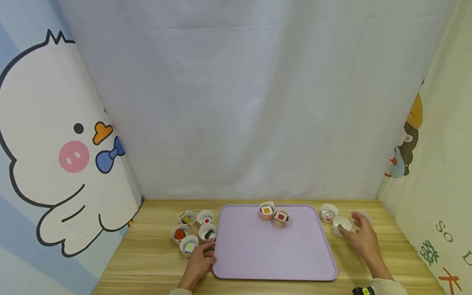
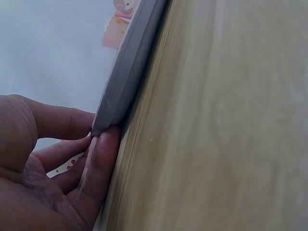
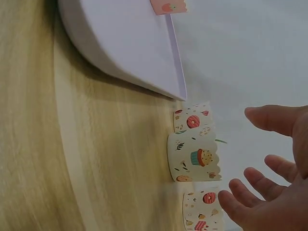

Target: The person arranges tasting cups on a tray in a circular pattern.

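My left hand (image 1: 199,262) pinches the lilac tray (image 1: 273,254) at its near left edge. In the left wrist view, the thumb and fingers meet around the tray's rim (image 2: 127,72). On the right, my right hand (image 1: 362,239) hovers with fingers spread beside a white paper baking cup (image 1: 341,228), holding nothing. The right wrist view shows that cup printed with a cupcake (image 3: 195,156). Another printed cup (image 1: 329,212) stands behind it, and a third (image 3: 203,211) is partly covered by the fingers. Two pink cups (image 1: 266,211) with sushi-like pieces sit at the tray's back edge.
Left of the tray, several paper cups stand clustered, among them one with a red filling (image 1: 180,234) and one with a green-centred white piece (image 1: 189,246). A pale curtain (image 1: 250,114) hangs behind the wooden table (image 1: 147,262). Printed cloths flank both sides.
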`<state>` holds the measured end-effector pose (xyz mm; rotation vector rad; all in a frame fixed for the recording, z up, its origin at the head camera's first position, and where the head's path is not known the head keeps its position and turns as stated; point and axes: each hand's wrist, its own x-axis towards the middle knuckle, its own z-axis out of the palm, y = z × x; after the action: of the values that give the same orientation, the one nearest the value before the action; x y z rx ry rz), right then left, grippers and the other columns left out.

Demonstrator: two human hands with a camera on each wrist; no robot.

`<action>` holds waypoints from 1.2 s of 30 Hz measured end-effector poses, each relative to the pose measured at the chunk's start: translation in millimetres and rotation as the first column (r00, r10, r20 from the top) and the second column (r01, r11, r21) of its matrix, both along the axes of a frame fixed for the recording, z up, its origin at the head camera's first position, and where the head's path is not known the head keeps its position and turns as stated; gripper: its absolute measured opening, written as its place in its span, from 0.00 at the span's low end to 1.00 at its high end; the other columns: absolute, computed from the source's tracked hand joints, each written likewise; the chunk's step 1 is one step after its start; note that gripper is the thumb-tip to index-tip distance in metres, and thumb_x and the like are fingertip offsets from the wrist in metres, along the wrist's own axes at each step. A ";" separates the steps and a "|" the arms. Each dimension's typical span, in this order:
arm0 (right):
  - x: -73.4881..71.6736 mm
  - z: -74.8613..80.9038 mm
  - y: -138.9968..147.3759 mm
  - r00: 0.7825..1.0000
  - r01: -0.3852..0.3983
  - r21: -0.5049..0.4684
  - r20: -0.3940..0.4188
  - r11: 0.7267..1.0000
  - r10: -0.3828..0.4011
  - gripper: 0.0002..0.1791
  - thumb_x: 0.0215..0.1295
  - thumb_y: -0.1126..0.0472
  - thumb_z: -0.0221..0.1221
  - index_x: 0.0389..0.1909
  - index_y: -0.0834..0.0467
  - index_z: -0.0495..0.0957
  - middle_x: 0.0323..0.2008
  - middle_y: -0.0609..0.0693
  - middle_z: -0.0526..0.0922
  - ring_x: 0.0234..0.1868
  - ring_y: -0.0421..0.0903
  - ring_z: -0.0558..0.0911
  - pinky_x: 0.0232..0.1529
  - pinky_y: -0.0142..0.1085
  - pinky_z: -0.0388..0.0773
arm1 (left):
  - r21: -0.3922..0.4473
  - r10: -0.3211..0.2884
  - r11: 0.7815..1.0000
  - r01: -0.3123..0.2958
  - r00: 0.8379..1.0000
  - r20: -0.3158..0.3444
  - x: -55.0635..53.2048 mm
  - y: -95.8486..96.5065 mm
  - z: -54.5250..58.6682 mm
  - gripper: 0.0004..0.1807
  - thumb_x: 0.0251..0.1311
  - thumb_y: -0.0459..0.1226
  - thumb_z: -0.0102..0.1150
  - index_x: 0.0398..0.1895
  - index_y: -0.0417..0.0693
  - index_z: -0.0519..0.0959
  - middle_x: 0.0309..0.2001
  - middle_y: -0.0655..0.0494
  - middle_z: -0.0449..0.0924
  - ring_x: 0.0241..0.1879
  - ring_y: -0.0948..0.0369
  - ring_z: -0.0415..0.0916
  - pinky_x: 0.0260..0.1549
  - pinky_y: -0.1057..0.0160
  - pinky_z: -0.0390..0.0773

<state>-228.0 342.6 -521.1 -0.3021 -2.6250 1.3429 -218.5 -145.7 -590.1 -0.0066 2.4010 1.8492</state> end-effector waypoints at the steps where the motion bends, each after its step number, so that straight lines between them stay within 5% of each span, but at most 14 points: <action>1: -0.8 -1.5 0.9 1.000 -0.004 0.000 0.008 1.000 0.004 0.43 0.61 0.65 0.64 0.71 0.72 0.51 0.69 0.73 0.59 0.69 0.70 0.61 0.67 0.59 0.62 | 0.005 -0.001 1.000 0.001 1.000 -0.005 0.1 -0.1 0.0 0.28 0.48 0.22 0.56 0.59 0.29 0.74 0.42 0.44 0.82 0.31 0.65 0.75 0.20 0.64 0.79; 19: -18.5 -27.6 10.3 0.992 -0.038 -0.004 0.122 0.999 0.038 0.48 0.60 0.60 0.64 0.73 0.72 0.46 0.69 0.76 0.56 0.69 0.71 0.61 0.67 0.58 0.61 | -0.020 0.013 1.000 -0.013 0.999 0.037 -1.0 1.4 1.5 0.29 0.49 0.21 0.56 0.61 0.29 0.72 0.47 0.39 0.80 0.34 0.61 0.76 0.22 0.62 0.80; 36: -24.1 -39.5 11.8 0.994 -0.002 0.034 0.106 0.999 -0.002 0.42 0.59 0.60 0.63 0.69 0.72 0.54 0.64 0.75 0.63 0.63 0.69 0.67 0.63 0.57 0.63 | -0.011 0.011 1.000 -0.011 0.999 0.046 -0.9 1.3 1.9 0.29 0.51 0.22 0.56 0.61 0.28 0.71 0.47 0.37 0.80 0.32 0.63 0.75 0.21 0.63 0.80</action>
<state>-252.1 354.5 -560.6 -0.3788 -2.7310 1.3152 -219.4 -144.4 -588.1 -0.0632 2.3843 1.8206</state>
